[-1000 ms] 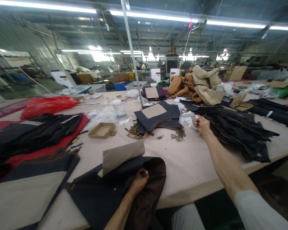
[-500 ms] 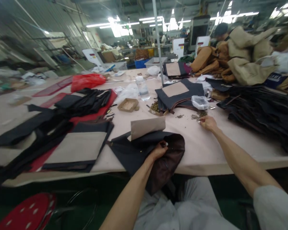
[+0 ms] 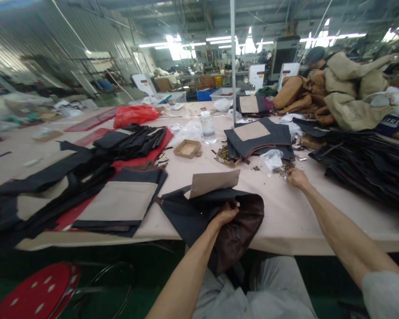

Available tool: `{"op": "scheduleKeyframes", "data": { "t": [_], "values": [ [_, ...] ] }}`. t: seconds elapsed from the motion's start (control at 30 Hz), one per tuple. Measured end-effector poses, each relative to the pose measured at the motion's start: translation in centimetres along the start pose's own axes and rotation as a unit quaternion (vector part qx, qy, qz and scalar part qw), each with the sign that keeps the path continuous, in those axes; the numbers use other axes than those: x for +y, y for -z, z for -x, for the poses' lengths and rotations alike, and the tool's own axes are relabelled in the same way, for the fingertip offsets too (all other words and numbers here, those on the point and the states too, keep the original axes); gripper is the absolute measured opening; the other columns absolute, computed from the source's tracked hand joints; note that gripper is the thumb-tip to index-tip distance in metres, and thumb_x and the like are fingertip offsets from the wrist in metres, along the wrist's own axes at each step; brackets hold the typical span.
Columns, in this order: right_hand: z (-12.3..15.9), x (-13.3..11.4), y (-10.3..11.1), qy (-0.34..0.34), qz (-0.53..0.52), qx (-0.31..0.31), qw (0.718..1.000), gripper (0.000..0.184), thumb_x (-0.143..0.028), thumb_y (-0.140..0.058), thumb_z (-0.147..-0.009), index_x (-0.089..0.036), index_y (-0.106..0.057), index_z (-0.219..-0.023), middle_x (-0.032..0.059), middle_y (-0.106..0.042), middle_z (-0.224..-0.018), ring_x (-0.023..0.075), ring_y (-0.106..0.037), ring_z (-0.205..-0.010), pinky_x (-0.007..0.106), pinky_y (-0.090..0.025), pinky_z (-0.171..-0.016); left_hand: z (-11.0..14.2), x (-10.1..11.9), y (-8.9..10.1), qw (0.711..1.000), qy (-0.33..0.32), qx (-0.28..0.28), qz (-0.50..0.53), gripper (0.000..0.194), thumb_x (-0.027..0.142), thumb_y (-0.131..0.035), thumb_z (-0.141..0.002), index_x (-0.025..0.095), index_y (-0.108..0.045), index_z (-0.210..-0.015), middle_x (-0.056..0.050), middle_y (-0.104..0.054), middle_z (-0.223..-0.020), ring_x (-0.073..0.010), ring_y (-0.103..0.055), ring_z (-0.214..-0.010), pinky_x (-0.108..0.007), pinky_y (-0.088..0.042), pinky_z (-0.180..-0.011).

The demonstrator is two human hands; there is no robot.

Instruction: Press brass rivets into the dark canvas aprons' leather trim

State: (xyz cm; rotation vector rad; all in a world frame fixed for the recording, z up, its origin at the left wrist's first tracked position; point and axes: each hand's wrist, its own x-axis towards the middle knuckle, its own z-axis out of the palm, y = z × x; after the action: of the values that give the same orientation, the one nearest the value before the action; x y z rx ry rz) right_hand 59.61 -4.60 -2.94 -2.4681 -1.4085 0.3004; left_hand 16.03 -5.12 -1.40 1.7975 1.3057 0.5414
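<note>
My left hand [image 3: 228,213] is closed on a dark fabric piece [image 3: 182,208] with a shiny brown lining [image 3: 241,232], which hangs over the table's front edge. A small pale tip shows at the thumb, and tiny metal dots sit on the cloth. A beige flap [image 3: 214,182] stands up along the piece's far side. Out to the right, my right hand [image 3: 297,178] has its fingers pinched together beside a heap of small metal parts [image 3: 281,170]; what lies between them is too small to make out. Touching that heap is a crumpled clear plastic bag [image 3: 271,161].
Dark panels with beige patches [image 3: 119,201] lie stacked at left, with a tall dark stack [image 3: 362,164] at right. Behind the work are a box of small pieces [image 3: 187,149], a box of brass-coloured parts [image 3: 224,155], a bottle [image 3: 208,128] and a metal pole [image 3: 233,57].
The clear plastic beside the heap has shifted left and nearer, and looks more crumpled. Everything sits a little lower and further right in view; both hands keep nearly the same places.
</note>
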Motion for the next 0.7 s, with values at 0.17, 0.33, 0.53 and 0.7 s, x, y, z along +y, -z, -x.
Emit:
{"op": "scheduleKeyframes", "data": {
  "t": [0.17, 0.33, 0.53, 0.7],
  "values": [
    [-0.7, -0.3, 0.1, 0.012, -0.012, -0.043, 0.999, 0.029, -0.023, -0.067, -0.068, -0.018, -0.075, -0.095, 0.0119, -0.073, -0.086, 0.0227, -0.067, -0.080, 0.026, -0.040, -0.064, 0.3, -0.5, 0.0, 1.000, -0.022, 0.011, -0.013, 0.016, 0.011, -0.067, -0.072, 0.018, -0.065, -0.086, -0.004, -0.070, -0.096, -0.0207, -0.065, -0.098, -0.038, -0.046, -0.104],
    [-0.2, -0.6, 0.3, 0.039, -0.023, -0.050, 0.998, 0.023, -0.023, -0.067, -0.066, -0.016, -0.075, -0.086, 0.0111, -0.072, -0.078, 0.0214, -0.065, -0.073, 0.026, -0.039, -0.061, 0.8, -0.3, 0.1, 1.000, 0.000, 0.015, 0.003, 0.017, 0.010, -0.067, -0.070, 0.018, -0.065, -0.085, -0.004, -0.070, -0.096, -0.0210, -0.065, -0.100, -0.038, -0.045, -0.105],
    [4.1, -1.9, 0.9, 0.051, -0.142, 0.082, 0.985, 0.028, -0.026, -0.065, -0.069, -0.016, -0.078, -0.092, 0.0125, -0.075, -0.087, 0.0237, -0.066, -0.080, 0.029, -0.044, -0.068, 1.9, 0.8, 1.1, 1.000, 0.004, 0.005, -0.015, 0.017, 0.011, -0.067, -0.072, 0.018, -0.066, -0.087, -0.006, -0.070, -0.099, -0.0234, -0.064, -0.105, -0.039, -0.044, -0.108],
    [13.9, -8.6, 0.3, 0.138, -0.414, 0.041, 0.899, 0.041, -0.045, -0.065, -0.080, -0.013, -0.076, -0.103, 0.0073, -0.069, -0.069, 0.0196, -0.062, -0.062, 0.029, -0.048, -0.059, 2.1, 0.7, 0.7, 1.000, 0.002, -0.008, 0.005, 0.016, 0.010, -0.067, -0.073, 0.016, -0.065, -0.087, -0.009, -0.070, -0.101, -0.0257, -0.064, -0.104, -0.042, -0.046, -0.105]
  ]
}}
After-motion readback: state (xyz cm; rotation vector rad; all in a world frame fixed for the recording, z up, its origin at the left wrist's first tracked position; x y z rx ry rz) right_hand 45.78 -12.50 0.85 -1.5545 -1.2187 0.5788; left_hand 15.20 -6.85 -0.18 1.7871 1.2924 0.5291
